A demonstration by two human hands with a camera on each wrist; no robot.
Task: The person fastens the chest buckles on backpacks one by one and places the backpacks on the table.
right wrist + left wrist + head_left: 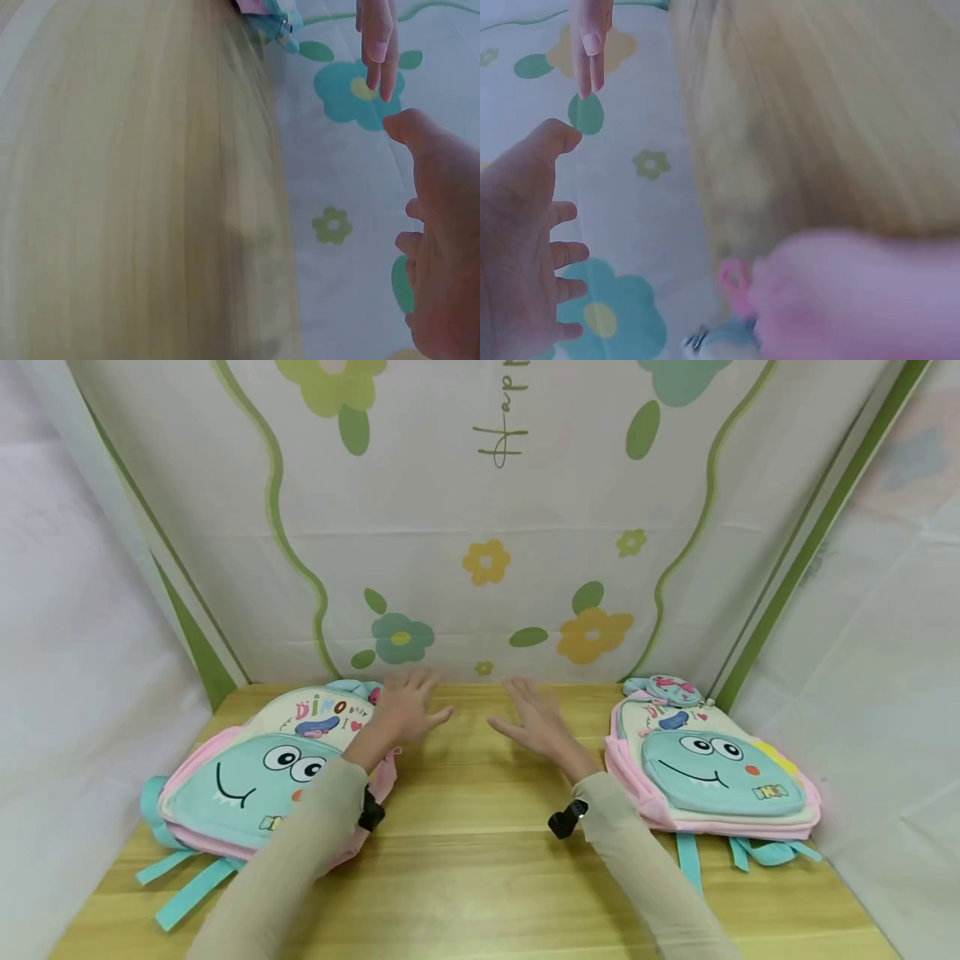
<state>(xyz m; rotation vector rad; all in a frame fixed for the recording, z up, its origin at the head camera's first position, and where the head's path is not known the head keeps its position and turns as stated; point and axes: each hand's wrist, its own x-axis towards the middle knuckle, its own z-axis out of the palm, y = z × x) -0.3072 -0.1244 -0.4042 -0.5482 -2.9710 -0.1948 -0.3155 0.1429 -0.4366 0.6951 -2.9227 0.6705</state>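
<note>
Both hands hover over the far part of the wooden table, apart from each other and holding nothing. My left hand [405, 708] has its fingers spread, beside the top of the left backpack [247, 777]. My right hand [537, 720] is spread too, to the left of the right backpack [720, 768]. Each backpack is pink, cream and light blue, with a cartoon dinosaur face, and lies face up. The left forearm covers part of the left backpack. In the left wrist view, a blurred pink part of a backpack [855, 300] shows below the hand.
The wooden table [465, 877] ends at a white cloth wall [420, 493] printed with flowers. White cloth sides [67, 635] enclose it left and right. Light blue straps [197, 893] trail from the left backpack, and another strap [688, 860] hangs from the right one.
</note>
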